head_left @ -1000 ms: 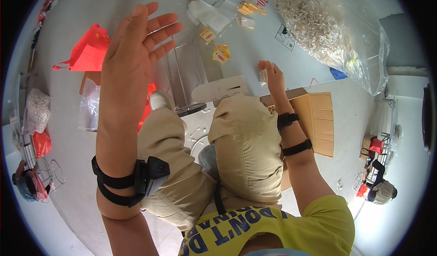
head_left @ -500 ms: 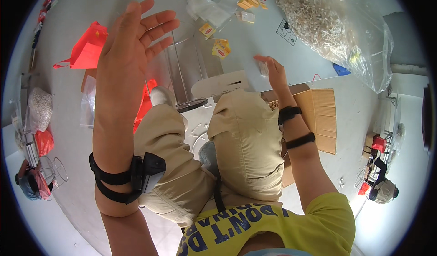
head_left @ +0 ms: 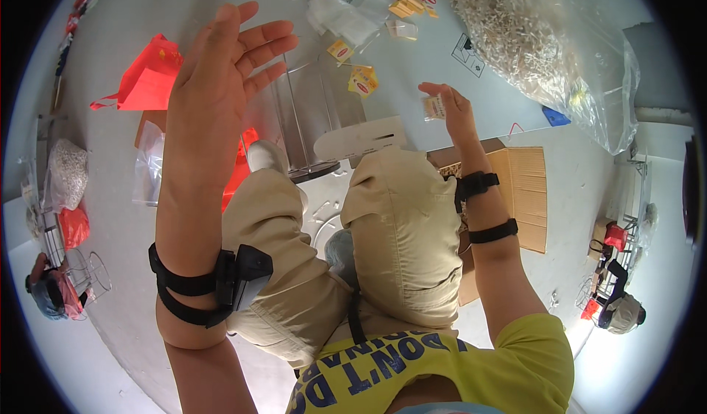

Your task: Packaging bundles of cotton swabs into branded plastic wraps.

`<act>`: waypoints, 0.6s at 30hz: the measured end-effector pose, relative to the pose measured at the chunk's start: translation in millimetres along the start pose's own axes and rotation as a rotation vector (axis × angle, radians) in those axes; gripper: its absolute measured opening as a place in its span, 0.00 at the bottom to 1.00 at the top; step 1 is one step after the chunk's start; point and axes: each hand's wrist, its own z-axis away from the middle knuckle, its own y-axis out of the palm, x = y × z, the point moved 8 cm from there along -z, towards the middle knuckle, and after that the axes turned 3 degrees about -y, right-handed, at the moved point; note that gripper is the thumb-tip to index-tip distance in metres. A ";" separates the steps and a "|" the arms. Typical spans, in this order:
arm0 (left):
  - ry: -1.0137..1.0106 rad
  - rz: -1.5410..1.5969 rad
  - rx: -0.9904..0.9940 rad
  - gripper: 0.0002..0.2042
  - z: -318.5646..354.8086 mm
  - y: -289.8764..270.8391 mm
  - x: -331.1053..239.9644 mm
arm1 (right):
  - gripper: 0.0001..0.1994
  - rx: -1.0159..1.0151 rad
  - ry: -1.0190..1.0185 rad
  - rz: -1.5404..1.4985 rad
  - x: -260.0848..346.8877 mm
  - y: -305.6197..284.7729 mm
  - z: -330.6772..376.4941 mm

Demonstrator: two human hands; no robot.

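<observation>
My left hand (head_left: 234,53) is raised at the upper left with its fingers spread, holding nothing. It is nearest to a metal stand (head_left: 303,108) with upright rods. A pale plate (head_left: 361,140) with a dark slot lies just in front of my knees, beside the stand. Over the grey sheet on the right, my right hand (head_left: 461,116) pinches a small clear packet (head_left: 433,107) with pale contents I cannot make out. Yellow printed cards (head_left: 362,80) lie to the left of that hand. Farther off are clear plastic bags (head_left: 342,16) and an orange-yellow card stack (head_left: 407,6).
A large clear bag (head_left: 515,46) full of small whitish pieces lies at the upper right. An open cardboard box (head_left: 524,193) stands beside my right knee. At the left are a red bag (head_left: 151,75) and a clear bag (head_left: 150,164). Wire racks stand along both sides.
My right hand has turned and shifted slightly right, so the packet shows more plainly. My left hand keeps the same spread pose. The whole view has shifted a little.
</observation>
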 end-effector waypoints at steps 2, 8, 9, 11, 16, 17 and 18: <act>-0.005 0.001 0.008 0.29 -1.5 1.7 0.4 | 0.20 -0.034 -0.017 0.032 0.1 -2.9 0.7; -0.004 -0.024 0.043 0.25 -3.7 16.8 3.3 | 0.23 0.067 -0.066 -0.658 60.8 -20.3 -13.4; -0.019 -0.025 0.048 0.25 -5.0 18.7 8.7 | 0.23 0.065 -0.089 -0.658 87.7 -18.7 -13.4; -0.019 -0.048 0.074 0.25 -2.5 26.7 15.1 | 0.24 0.200 -0.241 -0.824 152.9 -3.6 -7.6; -0.118 -0.025 0.214 0.29 6.2 47.9 31.5 | 0.24 0.448 -0.384 -0.948 260.1 54.5 24.7; -0.179 0.038 0.304 0.30 10.3 57.1 33.9 | 0.24 0.452 -0.368 -0.978 272.3 62.6 31.3; -0.161 0.032 0.298 0.30 15.7 56.8 27.7 | 0.25 0.403 -0.331 -0.964 280.4 70.6 35.2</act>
